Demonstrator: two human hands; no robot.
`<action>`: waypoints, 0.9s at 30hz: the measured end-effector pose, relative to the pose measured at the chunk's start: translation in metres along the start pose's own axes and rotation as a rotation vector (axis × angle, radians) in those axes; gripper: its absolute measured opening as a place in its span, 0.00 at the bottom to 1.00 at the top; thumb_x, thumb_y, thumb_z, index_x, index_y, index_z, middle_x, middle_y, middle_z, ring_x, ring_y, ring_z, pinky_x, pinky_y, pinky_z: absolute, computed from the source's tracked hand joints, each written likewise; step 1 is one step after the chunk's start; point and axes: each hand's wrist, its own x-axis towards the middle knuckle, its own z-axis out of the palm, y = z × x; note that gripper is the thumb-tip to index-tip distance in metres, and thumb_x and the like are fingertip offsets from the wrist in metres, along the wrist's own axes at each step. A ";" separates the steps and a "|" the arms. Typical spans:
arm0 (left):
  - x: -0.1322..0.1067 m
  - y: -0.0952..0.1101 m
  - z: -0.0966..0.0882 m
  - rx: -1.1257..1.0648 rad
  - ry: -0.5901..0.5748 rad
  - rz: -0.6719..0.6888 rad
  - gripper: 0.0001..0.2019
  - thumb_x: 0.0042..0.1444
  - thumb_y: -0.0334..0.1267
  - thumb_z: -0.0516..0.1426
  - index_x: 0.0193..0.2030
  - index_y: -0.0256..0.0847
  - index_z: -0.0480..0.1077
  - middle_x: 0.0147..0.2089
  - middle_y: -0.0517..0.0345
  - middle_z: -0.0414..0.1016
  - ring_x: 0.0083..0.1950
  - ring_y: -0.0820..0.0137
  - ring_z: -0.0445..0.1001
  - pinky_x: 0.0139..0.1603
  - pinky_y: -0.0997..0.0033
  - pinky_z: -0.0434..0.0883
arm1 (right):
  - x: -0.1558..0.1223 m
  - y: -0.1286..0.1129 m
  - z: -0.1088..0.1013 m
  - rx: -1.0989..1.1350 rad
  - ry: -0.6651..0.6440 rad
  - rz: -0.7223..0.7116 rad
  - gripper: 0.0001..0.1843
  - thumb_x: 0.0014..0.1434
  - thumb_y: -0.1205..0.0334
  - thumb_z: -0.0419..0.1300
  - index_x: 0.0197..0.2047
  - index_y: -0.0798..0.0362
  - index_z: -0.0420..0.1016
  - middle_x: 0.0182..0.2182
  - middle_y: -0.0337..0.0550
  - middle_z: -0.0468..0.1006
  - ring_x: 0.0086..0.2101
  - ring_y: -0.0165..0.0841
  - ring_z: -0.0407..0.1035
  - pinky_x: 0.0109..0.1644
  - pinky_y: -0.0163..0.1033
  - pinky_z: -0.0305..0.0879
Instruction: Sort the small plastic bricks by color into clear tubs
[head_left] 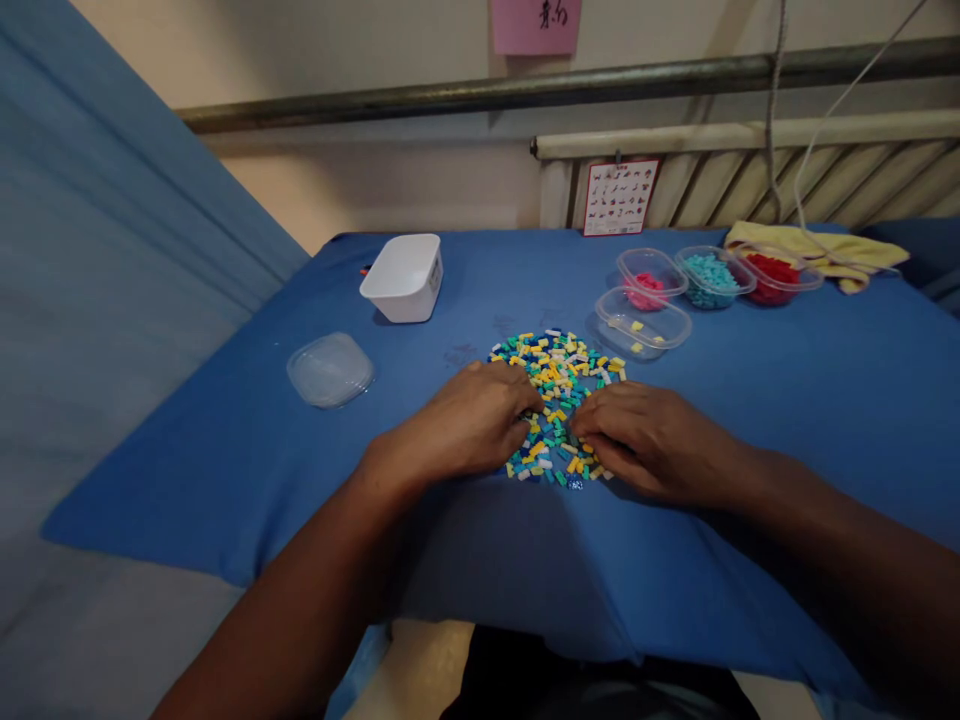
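A loose pile of small plastic building bricks (555, 375) in yellow, green, blue and white is spread on the blue cloth. My left hand (484, 418) rests at the pile's left side, its fingers curled down among the bricks. On the right side my right hand (649, 440) is bent over the pile with thumb and fingers drawn together. Whatever lies between the fingertips of either hand is hidden or too small to name. Just behind the pile, a clear container (671, 330) has a few pale yellow bricks in it.
Beyond it stand clear containers of pink pieces (645, 292), turquoise pieces (709, 280) and red pieces (772, 278). A white tub (405, 285) and stacked clear lids (331, 370) are at the left. A yellow cloth (817, 245) lies by the radiator (720, 140).
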 end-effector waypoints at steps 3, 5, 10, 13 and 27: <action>0.002 0.000 0.001 -0.003 -0.002 0.025 0.12 0.69 0.30 0.57 0.51 0.42 0.82 0.48 0.50 0.84 0.53 0.58 0.79 0.58 0.56 0.70 | 0.000 0.000 0.001 0.004 0.011 -0.009 0.07 0.75 0.67 0.59 0.49 0.52 0.79 0.44 0.49 0.86 0.45 0.43 0.80 0.53 0.51 0.77; 0.004 -0.001 0.002 -0.007 -0.004 0.042 0.12 0.71 0.31 0.56 0.50 0.42 0.82 0.46 0.51 0.84 0.52 0.59 0.80 0.58 0.57 0.70 | 0.001 0.000 0.002 0.021 0.048 -0.014 0.07 0.75 0.67 0.59 0.49 0.52 0.79 0.45 0.50 0.87 0.46 0.43 0.81 0.53 0.50 0.77; 0.008 -0.002 0.003 -0.080 0.016 0.016 0.10 0.70 0.32 0.57 0.48 0.39 0.82 0.46 0.50 0.83 0.49 0.60 0.79 0.55 0.59 0.71 | 0.001 0.003 0.005 0.094 0.202 0.068 0.07 0.75 0.67 0.61 0.49 0.50 0.81 0.45 0.48 0.87 0.45 0.40 0.82 0.50 0.46 0.78; 0.009 -0.002 0.005 -0.297 0.098 -0.019 0.09 0.69 0.34 0.58 0.48 0.39 0.81 0.45 0.52 0.83 0.47 0.63 0.79 0.53 0.62 0.72 | 0.002 0.002 0.006 0.176 0.245 0.166 0.06 0.74 0.65 0.62 0.48 0.48 0.82 0.42 0.44 0.88 0.41 0.38 0.82 0.46 0.44 0.77; 0.032 0.009 0.032 -1.198 0.345 -0.295 0.12 0.59 0.43 0.70 0.42 0.37 0.82 0.34 0.58 0.79 0.33 0.74 0.74 0.36 0.74 0.69 | 0.010 -0.004 0.010 0.292 0.469 0.327 0.04 0.73 0.61 0.65 0.47 0.46 0.83 0.41 0.42 0.86 0.39 0.37 0.80 0.44 0.43 0.74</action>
